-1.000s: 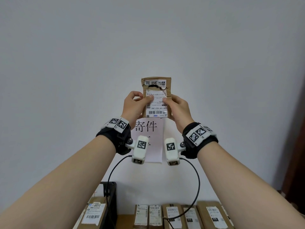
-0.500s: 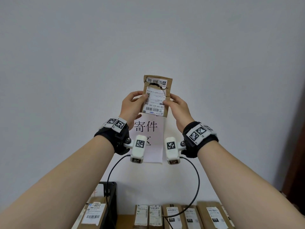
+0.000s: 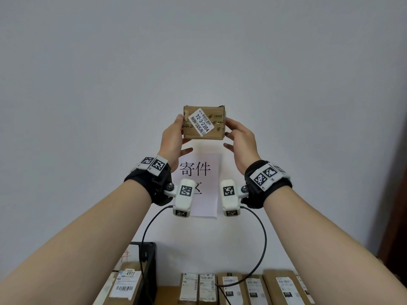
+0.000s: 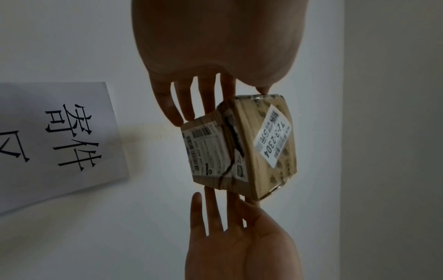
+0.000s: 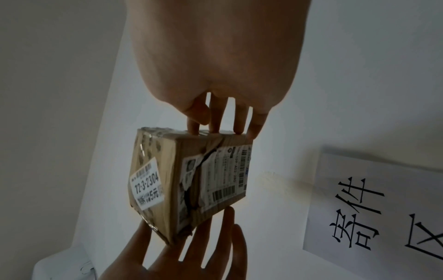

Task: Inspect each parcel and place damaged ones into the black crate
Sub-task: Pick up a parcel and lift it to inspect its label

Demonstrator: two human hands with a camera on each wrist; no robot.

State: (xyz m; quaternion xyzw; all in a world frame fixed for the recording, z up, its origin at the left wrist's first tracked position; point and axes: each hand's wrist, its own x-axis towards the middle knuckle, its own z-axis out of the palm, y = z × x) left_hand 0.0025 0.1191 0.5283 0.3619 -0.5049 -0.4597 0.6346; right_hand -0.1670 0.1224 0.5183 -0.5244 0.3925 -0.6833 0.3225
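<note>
Two hands, the left hand (image 3: 174, 137) and right hand (image 3: 241, 139), press straight spread fingers against opposite sides of the parcel (image 3: 204, 122), raised before the wall. Inspection step (a torn face shows); next, probably lowering it into the black crate (image 3: 147, 269) at lower left.

Cardboard parcel (image 3: 203, 123) wrapped in glossy tape; torn paper label (image 5: 215, 176)

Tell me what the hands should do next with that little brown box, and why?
Probably lower the small brown cardboard parcel toward the black crate at lower left. The wrist views show a ragged tear across its labelled face, so it looks damaged. The left hand and right hand hold its sides.
</note>
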